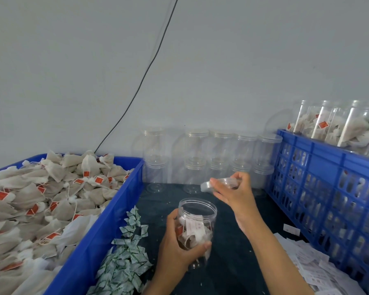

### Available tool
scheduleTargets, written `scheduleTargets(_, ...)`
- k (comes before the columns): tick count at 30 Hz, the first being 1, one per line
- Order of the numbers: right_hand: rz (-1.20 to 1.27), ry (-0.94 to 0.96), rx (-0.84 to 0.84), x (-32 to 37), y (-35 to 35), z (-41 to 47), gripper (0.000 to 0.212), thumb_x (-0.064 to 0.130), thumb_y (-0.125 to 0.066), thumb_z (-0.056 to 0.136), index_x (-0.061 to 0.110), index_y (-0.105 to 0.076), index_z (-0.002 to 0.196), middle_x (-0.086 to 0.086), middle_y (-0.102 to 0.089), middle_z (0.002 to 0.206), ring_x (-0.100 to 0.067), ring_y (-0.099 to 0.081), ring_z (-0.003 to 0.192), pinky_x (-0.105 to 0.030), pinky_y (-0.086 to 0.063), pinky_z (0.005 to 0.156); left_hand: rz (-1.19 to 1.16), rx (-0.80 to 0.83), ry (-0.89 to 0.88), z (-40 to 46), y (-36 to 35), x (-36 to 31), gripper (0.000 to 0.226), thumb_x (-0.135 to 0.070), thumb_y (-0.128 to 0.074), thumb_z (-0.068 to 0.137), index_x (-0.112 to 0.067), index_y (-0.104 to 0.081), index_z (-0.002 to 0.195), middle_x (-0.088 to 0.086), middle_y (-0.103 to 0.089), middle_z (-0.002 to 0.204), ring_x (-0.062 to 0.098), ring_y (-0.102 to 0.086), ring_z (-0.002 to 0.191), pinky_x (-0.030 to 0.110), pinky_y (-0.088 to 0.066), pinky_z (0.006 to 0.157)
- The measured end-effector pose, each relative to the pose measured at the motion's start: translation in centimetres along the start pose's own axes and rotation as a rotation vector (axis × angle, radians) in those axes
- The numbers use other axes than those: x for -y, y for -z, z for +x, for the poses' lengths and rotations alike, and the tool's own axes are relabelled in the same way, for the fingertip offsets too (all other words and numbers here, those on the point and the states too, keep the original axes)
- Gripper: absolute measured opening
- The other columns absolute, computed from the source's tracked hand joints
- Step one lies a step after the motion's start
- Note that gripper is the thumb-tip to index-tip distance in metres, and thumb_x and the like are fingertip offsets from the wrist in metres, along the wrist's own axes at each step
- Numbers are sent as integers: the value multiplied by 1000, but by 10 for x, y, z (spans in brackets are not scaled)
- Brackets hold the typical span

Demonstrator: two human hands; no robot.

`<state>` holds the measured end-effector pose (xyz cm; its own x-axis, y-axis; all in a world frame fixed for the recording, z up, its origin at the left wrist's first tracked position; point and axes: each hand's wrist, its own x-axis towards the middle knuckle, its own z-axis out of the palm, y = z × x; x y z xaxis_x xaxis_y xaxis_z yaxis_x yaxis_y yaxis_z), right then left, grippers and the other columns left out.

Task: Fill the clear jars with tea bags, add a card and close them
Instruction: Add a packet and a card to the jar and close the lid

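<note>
A strip of dark table (232, 262) runs between two blue crates. The left hand (177, 250) grips an open clear jar (197, 220) (tea bags and a card inside); just beyond, the right hand (234, 194) pinches its clear lid (217, 184). Empty jars (196, 158) line the wall.

A black cable (145, 73) hangs down the wall (243, 60).

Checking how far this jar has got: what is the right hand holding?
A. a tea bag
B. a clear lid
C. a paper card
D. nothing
B: the right hand pinches a clear lid above and beyond the open jar, which the left hand grips, tea bags and a card already inside it.
</note>
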<state>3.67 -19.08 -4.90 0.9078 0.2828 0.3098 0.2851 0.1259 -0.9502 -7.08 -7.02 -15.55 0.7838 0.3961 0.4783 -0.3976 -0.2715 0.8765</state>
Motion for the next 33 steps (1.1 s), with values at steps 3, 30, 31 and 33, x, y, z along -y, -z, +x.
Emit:
scheduleTargets(3,30,18,82,0,-13,-8,72,53,-79,47,19,-42,99,-2,-57,110,-15,-64,100,-24,-55,78,-32,48,8,-1,0,-3,83,-29,-88,61,-45,-42,128,-15,-65,120,7,-65,107,22,-53,86)
scheduleTargets(30,679,-115,810,-18,-7,-21,28,31,-82,73,16,-67,91,-18,-55,134,-36,-53,122,-51,-49,96,-874,582,513,11,20,-24,81,-52,-82,66,-1,-60,124,23,-61,114,36,-62,100,52,-46,94)
scheduleTargets(31,703,-115,800,-18,-9,-22,26,29,-82,72,15,-67,88,-18,-56,133,-35,-53,122,-50,-48,97,-922,629,502,11,21,-24,77,-54,-78,71,-3,-61,126,21,-62,116,37,-62,103,53,-46,97)
scheduleTargets(33,712,-94,791,-16,-13,-24,23,29,-82,72,15,-67,83,-18,-58,131,-31,-57,118,-43,-51,94,-984,669,482,11,24,-23,75,-56,-74,74,-4,-62,126,20,-63,119,37,-63,106,51,-48,96)
